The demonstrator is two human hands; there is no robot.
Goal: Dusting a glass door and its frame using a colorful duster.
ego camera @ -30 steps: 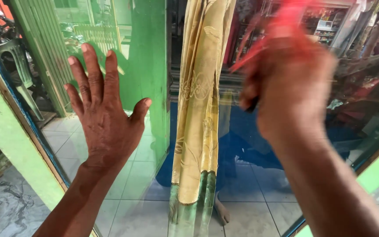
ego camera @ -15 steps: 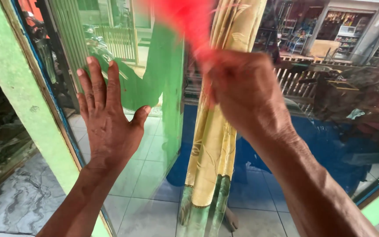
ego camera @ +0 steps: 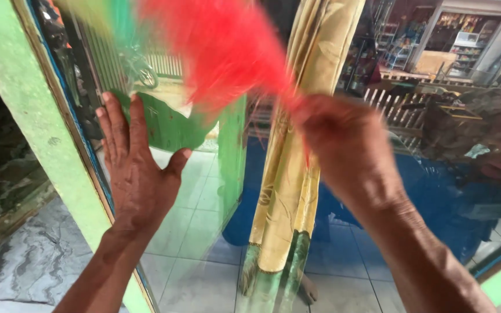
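Glossy glass pane (ego camera: 204, 191), soft red feather duster (ego camera: 221, 52) (blurred), patterned cloth curtain (ego camera: 288, 191).

Left hand (ego camera: 137, 174) flat on glass (ego camera: 204, 191), left of the curtain (ego camera: 294, 174) behind it.

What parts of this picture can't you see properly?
- Red duster, head view: smeared by motion blur; its handle is hidden inside the right hand.
- Right hand's fingers: blurred and turned away.
- Room behind the window glass: muddled by reflections.
- Yellow curtain: top and bottom cut off by the picture's edges.
- Left hand: sharp, flat on the glass.
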